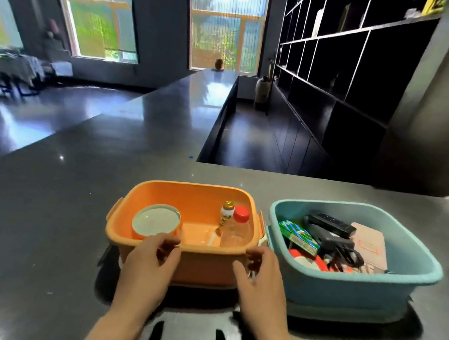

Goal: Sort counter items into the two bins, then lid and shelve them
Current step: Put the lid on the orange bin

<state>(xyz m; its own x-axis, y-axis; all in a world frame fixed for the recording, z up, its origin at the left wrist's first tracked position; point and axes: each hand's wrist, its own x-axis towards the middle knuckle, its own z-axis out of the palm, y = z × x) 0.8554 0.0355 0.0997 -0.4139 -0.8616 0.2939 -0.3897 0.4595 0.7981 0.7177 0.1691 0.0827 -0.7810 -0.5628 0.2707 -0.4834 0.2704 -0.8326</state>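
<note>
Bins sit side by side on the dark counter (45,205) in front of us: the orange bin (187,193) at centre and the blue bin (405,246) just to its right, nearly touching. Neither has a lid on yet. Our left hand (148,262) has its fingers curled over the orange bin's near rim, thumb tucked beneath, so it grips that edge. Our right hand (261,274) meets the near right corner with fingers bent toward the rim; it appears to take hold there, though we cannot tell how firmly.

Inside the orange bin we see a round container with a pale lid (156,221) at the left, and, standing upright at the right, a clear bottle with a red cap (237,227) next to a small bottle with a gold cap (226,213). The blue bin holds a black remote-like device (332,224), a green carton (298,237), tangled cords (345,256) and a pinkish box (370,245).

Sorting looks finished to us, since nothing loose lies nearby. We judge the two-handed hold is meant to steady or shift the orange bin. The dark shelving (342,57) stands at the right.
</note>
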